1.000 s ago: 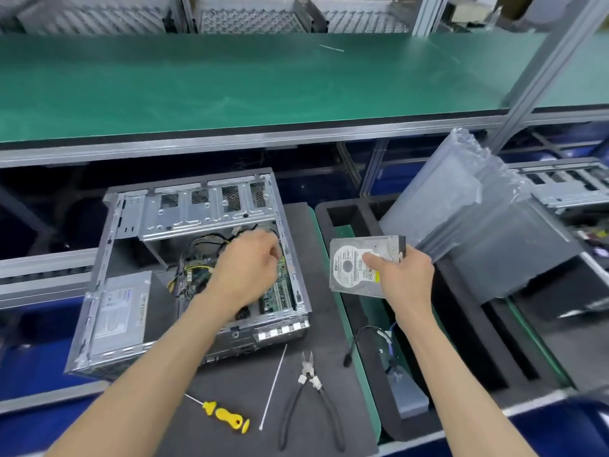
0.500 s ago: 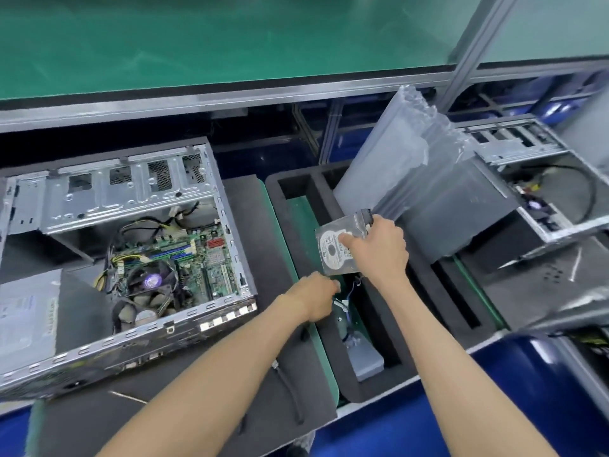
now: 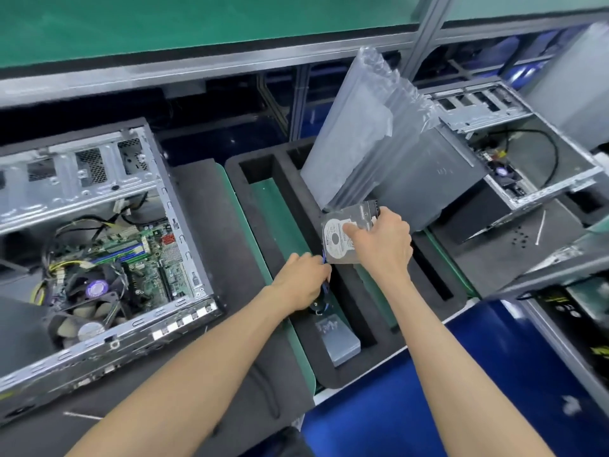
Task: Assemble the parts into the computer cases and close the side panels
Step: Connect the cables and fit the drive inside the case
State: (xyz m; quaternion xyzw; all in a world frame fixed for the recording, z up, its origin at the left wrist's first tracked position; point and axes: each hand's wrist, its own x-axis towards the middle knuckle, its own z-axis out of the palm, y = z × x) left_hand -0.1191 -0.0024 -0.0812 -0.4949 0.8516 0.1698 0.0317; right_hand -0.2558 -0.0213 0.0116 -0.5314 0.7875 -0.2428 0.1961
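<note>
Your right hand (image 3: 382,245) gripped the hard drive (image 3: 342,237) above the black foam tray (image 3: 290,206). Your left hand (image 3: 301,280) pinched a blue cable (image 3: 325,288) just under the drive. A grey box (image 3: 337,341) lay in the slot below. Plastic bags (image 3: 362,133) leaned behind. One open case (image 3: 99,232) sat left, another case (image 3: 514,153) right.
</note>
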